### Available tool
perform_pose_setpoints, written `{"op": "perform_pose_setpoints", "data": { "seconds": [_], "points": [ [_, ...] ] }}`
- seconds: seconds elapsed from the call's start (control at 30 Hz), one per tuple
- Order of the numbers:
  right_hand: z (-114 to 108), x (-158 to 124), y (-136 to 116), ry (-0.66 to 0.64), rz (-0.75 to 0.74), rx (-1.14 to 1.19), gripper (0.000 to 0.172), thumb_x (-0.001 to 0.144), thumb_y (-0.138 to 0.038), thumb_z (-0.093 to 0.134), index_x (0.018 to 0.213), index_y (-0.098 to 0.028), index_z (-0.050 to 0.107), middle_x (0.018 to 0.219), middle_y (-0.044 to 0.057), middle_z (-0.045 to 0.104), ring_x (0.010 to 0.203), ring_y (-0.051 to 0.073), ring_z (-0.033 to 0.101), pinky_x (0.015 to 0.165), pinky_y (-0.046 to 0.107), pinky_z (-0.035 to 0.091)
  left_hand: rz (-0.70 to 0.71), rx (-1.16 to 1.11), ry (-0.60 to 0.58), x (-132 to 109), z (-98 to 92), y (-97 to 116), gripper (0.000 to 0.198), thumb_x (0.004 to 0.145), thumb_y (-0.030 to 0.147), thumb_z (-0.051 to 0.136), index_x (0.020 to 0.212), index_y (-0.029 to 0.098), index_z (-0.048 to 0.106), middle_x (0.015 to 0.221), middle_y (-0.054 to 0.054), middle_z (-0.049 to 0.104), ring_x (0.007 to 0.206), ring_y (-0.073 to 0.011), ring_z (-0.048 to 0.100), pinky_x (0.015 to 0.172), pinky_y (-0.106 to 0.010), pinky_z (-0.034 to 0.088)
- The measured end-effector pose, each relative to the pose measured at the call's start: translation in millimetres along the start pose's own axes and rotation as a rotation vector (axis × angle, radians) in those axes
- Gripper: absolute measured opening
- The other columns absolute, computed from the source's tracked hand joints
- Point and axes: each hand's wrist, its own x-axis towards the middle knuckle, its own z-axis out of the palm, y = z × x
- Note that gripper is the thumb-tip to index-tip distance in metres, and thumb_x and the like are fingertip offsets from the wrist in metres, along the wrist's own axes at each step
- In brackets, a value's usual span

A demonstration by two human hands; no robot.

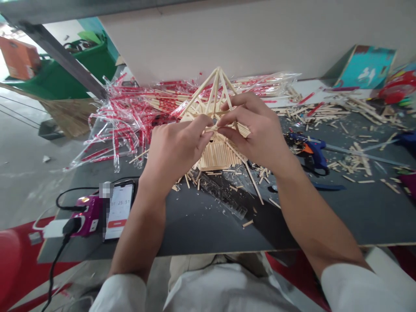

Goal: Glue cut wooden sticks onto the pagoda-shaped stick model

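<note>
The left hand (pixel 175 149) and right hand (pixel 253 130) pinch a short wooden stick (pixel 215 128) with their fingertips nearly meeting, pressing it against a peaked stick-built frame (pixel 217 155). The frame stands between and just beneath both hands, on a dark table (pixel 208 229), its apex rising beyond them. Red-printed plastic chopstick wrappers (pixel 130 117) lie far left; a blue hot glue gun (pixel 312 151) lies right.

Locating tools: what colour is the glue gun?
The glue gun is blue and orange, best in the head view.
</note>
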Motion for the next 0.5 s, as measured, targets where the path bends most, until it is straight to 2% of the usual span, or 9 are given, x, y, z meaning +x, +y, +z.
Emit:
{"op": "perform_pose_setpoints", "data": {
  "seconds": [0.27,0.5],
  "points": [
    [-2.2,1.7,-3.9,-0.035,0.045,0.01,0.005,0.101,-0.034,0.062,0.102,-0.033,0.067,0.115,0.008,0.068,0.11,0.026,0.066,0.093,0.05,0.063,0.029,-0.019,0.007,0.6,1.3,-1.7,0.018,0.103,0.033,0.061,0.114,0.024,0.072,0.074,-0.001,0.073,0.059,-0.0114,0.059,0.06,-0.027,0.038],
    [-1.1,1.6,-3.0,-0.012,0.006,0.004,0.003,0.101,-0.032,0.063,0.103,-0.031,0.065,0.113,0.007,0.068,0.107,0.025,0.067,0.092,0.049,0.062,0.029,0.001,0.023,1.4,2.2,-0.1,0.02,0.106,0.038,0.058,0.109,0.023,0.072,0.07,-0.001,0.071,0.057,-0.0113,0.057,0.058,-0.027,0.035]
  ]
}}
